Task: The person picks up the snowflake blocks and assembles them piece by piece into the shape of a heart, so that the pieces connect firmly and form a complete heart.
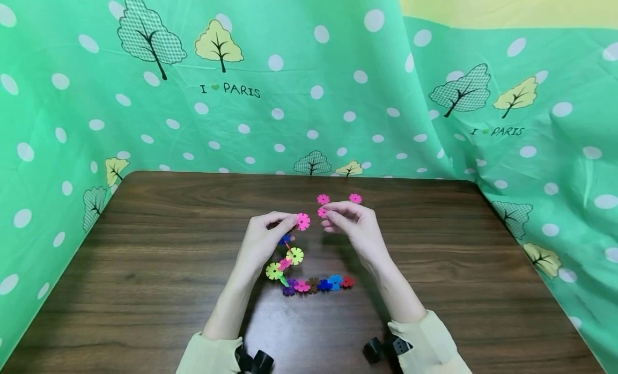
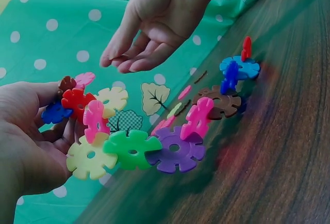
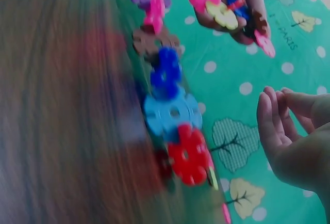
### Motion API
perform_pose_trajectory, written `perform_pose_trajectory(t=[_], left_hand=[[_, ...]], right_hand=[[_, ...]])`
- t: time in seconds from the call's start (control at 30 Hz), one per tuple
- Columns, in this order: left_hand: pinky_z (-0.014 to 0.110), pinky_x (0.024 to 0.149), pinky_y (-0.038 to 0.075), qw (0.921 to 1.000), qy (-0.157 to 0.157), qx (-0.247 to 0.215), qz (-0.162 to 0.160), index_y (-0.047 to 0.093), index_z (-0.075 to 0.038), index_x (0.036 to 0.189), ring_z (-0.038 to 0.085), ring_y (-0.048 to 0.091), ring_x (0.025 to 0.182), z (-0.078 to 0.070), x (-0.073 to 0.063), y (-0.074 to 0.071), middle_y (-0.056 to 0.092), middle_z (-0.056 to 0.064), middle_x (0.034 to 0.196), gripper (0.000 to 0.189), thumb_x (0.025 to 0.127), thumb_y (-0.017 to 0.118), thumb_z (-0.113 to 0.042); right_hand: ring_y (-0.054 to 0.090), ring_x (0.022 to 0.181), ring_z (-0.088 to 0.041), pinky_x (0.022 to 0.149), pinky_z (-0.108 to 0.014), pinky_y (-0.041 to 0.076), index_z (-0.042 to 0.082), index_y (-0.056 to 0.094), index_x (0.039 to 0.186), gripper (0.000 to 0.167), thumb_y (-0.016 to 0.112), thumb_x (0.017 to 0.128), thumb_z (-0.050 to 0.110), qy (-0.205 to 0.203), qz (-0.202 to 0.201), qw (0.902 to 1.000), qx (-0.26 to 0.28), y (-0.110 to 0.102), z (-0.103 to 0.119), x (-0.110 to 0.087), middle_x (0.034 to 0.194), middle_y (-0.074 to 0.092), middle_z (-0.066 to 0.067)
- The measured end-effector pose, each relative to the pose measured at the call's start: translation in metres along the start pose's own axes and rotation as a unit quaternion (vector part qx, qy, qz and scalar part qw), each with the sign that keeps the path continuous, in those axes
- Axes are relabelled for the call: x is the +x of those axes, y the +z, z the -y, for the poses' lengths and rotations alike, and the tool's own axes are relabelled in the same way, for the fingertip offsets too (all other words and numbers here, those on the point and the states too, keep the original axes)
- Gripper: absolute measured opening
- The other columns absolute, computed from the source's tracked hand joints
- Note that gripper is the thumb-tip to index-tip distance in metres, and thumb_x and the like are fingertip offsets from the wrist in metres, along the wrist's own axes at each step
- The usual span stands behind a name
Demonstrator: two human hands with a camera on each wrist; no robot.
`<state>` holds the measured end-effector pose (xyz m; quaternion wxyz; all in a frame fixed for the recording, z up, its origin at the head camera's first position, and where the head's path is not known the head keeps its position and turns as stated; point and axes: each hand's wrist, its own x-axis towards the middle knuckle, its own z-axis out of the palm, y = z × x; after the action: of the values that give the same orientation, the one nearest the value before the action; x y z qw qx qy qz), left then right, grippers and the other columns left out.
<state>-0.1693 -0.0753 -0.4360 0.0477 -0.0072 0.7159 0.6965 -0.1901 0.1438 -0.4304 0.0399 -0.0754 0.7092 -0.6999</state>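
Note:
In the head view my left hand (image 1: pixel 267 235) pinches the upper end of a chain of interlocking snowflake discs, near a pink disc (image 1: pixel 303 221). Part of the chain hangs below the hand: a yellow disc (image 2: pixel 92 157), a green disc (image 2: pixel 132 150) and a purple disc (image 2: pixel 175 150). Toward the other end come a brown disc (image 3: pixel 154 42), a light blue disc (image 3: pixel 172 114) and a red disc (image 3: pixel 188 154). My right hand (image 1: pixel 354 224) hovers to the right of the pink disc, fingers loosely bent. Neither wrist view shows anything between its fingertips.
Loose pink discs lie beyond my right hand, one at the left (image 1: pixel 323 199) and one at the right (image 1: pixel 355 198). Other loose pieces, including a lime disc (image 2: pixel 174 110), show in the left wrist view. A green patterned cloth (image 1: pixel 289 105) hangs behind the brown table (image 1: pixel 169 266).

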Motion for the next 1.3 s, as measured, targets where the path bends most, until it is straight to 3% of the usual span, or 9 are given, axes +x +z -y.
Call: perform_pose_trajectory(t=[0.33,0.53,0.6,0.77,0.93,1.07,1.3], left_hand=[[0.027,0.073,0.058,1.0000,-0.008,-0.002,0.000,0.080,-0.009,0.109,0.034,0.074,0.081,0.000,0.000,-0.001,0.079,0.012,0.108,0.019,0.098,0.071,-0.022],[0.028,0.074,0.059,0.9999,-0.010,-0.001,-0.001,0.080,-0.010,0.109,0.035,0.075,0.082,-0.001,0.000,-0.003,0.079,0.011,0.108,0.019,0.098,0.071,-0.023],[0.028,0.075,0.059,1.0000,-0.010,0.000,-0.001,0.080,-0.010,0.109,0.035,0.075,0.082,-0.001,0.000,-0.003,0.079,0.011,0.107,0.019,0.098,0.071,-0.023],[0.028,0.075,0.059,1.0000,-0.008,0.000,-0.003,0.080,-0.010,0.108,0.031,0.075,0.080,-0.001,0.000,-0.004,0.079,0.011,0.106,0.019,0.098,0.071,-0.024],[0.029,0.076,0.059,1.0000,-0.007,0.001,-0.001,0.080,-0.010,0.109,0.031,0.075,0.080,-0.002,0.001,-0.004,0.079,0.010,0.107,0.020,0.098,0.071,-0.024],[0.031,0.079,0.060,1.0000,-0.006,-0.001,0.002,0.080,-0.010,0.109,0.031,0.075,0.081,-0.002,0.001,-0.004,0.079,0.011,0.106,0.020,0.098,0.071,-0.024],[0.029,0.078,0.059,1.0000,-0.005,-0.004,0.001,0.080,-0.010,0.109,0.020,0.073,0.074,-0.003,0.000,-0.005,0.079,0.011,0.107,0.020,0.098,0.071,-0.024]], right_hand=[[0.074,0.078,-0.007,0.077,-0.028,0.064,-0.013,0.066,0.121,0.028,0.067,0.098,0.003,-0.016,-0.023,0.9965,-0.079,-0.033,-0.006,0.018,0.094,0.073,0.003],[0.075,0.083,-0.019,0.075,-0.028,0.064,-0.008,0.069,0.120,0.025,0.068,0.098,0.003,-0.019,-0.018,0.9869,-0.159,-0.048,-0.012,0.029,0.109,0.071,-0.027],[0.075,0.084,-0.024,0.075,-0.028,0.064,-0.005,0.071,0.120,0.024,0.068,0.097,0.004,-0.019,-0.014,0.9808,-0.194,-0.052,-0.014,0.032,0.111,0.070,-0.031],[0.074,0.086,-0.031,0.074,-0.027,0.063,-0.001,0.073,0.118,0.023,0.072,0.095,0.005,-0.019,0.013,0.9608,-0.276,-0.059,-0.016,0.039,0.112,0.075,-0.023],[0.071,0.087,-0.024,0.073,-0.025,0.057,0.003,0.074,0.117,0.025,0.076,0.093,0.009,-0.027,0.041,0.9376,-0.344,-0.062,-0.017,0.043,0.108,0.077,-0.016],[0.069,0.090,-0.021,0.078,-0.028,0.055,0.005,0.075,0.119,0.028,0.078,0.091,0.012,-0.036,0.070,0.9214,-0.381,-0.063,-0.020,0.047,0.110,0.076,-0.014],[0.070,0.095,-0.024,0.087,-0.041,0.057,0.007,0.076,0.116,0.030,0.082,0.087,0.010,-0.045,0.115,0.9001,-0.418,-0.061,-0.026,0.051,0.111,0.072,-0.011]])
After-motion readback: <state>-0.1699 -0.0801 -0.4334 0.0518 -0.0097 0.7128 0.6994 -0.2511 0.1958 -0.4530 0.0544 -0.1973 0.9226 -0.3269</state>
